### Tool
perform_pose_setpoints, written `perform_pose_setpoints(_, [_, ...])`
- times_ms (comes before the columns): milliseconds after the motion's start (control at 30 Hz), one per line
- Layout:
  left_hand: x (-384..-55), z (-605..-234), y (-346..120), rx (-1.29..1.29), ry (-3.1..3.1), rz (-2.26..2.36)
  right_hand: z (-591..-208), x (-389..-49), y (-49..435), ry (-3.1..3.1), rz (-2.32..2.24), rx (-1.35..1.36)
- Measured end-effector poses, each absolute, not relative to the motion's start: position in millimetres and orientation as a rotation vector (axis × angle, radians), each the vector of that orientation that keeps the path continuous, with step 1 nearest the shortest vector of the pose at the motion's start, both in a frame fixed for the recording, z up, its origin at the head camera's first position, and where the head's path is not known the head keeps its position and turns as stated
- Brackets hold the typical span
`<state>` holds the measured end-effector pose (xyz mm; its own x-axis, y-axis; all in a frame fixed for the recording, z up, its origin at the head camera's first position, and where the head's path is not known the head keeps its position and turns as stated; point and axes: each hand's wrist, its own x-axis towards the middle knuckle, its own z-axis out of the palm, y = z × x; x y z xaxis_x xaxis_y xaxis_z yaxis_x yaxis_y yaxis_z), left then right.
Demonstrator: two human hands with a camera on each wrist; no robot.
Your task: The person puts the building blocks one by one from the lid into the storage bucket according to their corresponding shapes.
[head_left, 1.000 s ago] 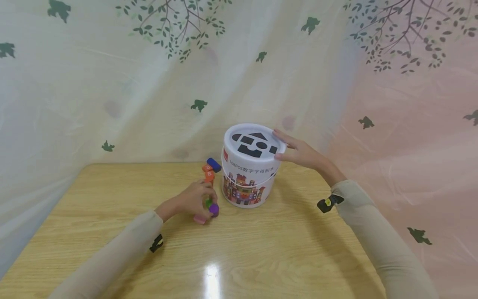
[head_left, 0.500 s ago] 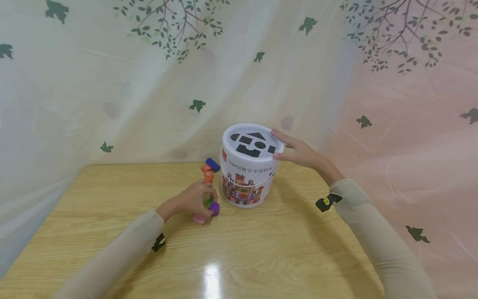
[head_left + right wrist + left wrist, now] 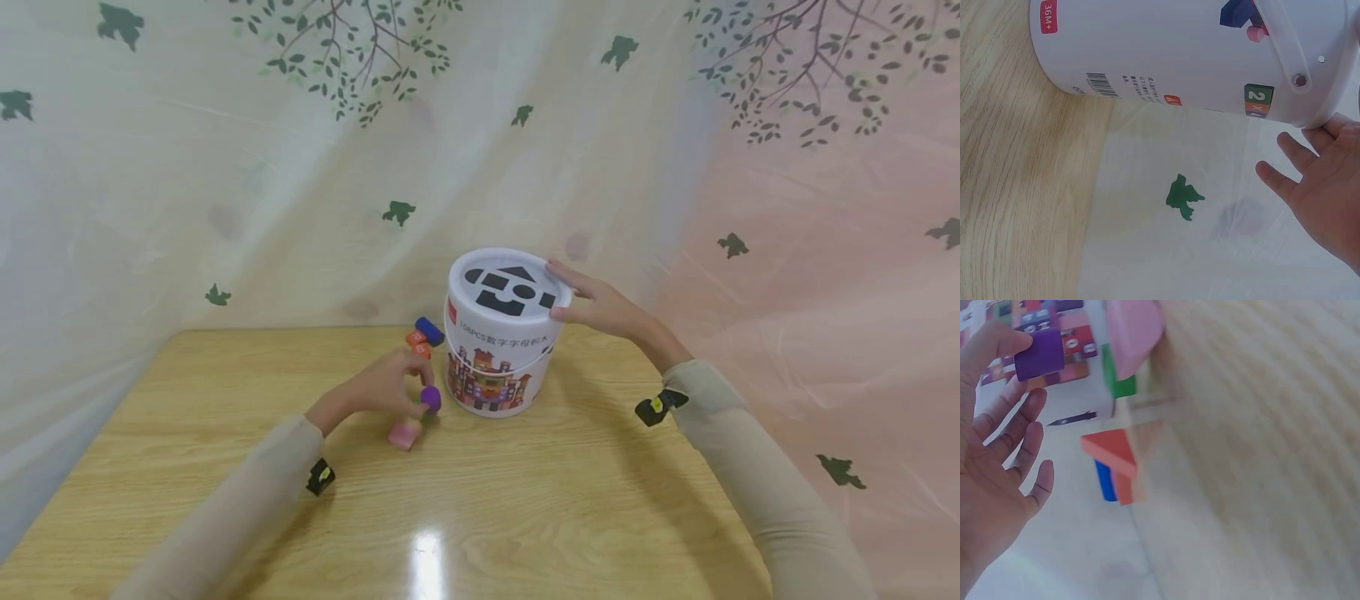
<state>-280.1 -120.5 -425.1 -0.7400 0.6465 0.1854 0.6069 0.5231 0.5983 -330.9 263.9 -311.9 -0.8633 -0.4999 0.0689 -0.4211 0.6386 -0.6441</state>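
Note:
Thumb and fingertips of my left hand (image 3: 381,387) pinch a purple cylinder block (image 3: 1039,355), just left of the white bucket (image 3: 491,358). Near this hand lies a pink block (image 3: 405,435), with a green block (image 3: 1117,375) beside it in the left wrist view. Behind the hand are orange blocks (image 3: 417,342) and a blue cylinder block (image 3: 429,331). My right hand (image 3: 603,308) rests on the right rim of the bucket's lid (image 3: 495,283), thumb and fingers spread along it; two of its fingers (image 3: 1275,180) extend free of the bucket.
The bucket stands upright near the back of the wooden table (image 3: 525,500), its thin handle (image 3: 480,367) hanging down the front. Dark shaped openings (image 3: 501,302) mark the lid. A leaf-printed curtain (image 3: 300,208) hangs right behind the table.
My left hand has risen slightly with the purple cylinder block, moving it away from the pink block, which shows more now. My right hand keeps its place on the lid.

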Motion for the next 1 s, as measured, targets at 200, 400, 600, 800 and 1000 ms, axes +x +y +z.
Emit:
perform_pose_setpoints(200, [-284.3, -409.1, -125.9, 1.091, 2.666, 1.128, -308.5, -327.6, 260.8, 2.736, -1.034, -0.762])
perform_pose_setpoints(400, [-286.0, -384.2, -131.2, 1.133, 2.652, 1.169, -311.0, -330.0, 264.4, 2.735, -1.038, -0.790])
perform_pose_setpoints(600, [-286.5, -357.8, -134.6, 1.131, 2.632, 1.145, -312.1, -331.3, 265.1, 2.738, -1.034, -0.793])
perform_pose_setpoints(800, [-289.3, -330.2, -133.1, 1.184, 2.729, 1.059, -313.8, -332.4, 266.3, 2.746, -1.028, -0.794])
perform_pose_setpoints(1000, [-289.4, -295.8, -128.2, 1.182, 2.825, 1.068, -314.3, -332.7, 265.7, 2.744, -1.030, -0.796])
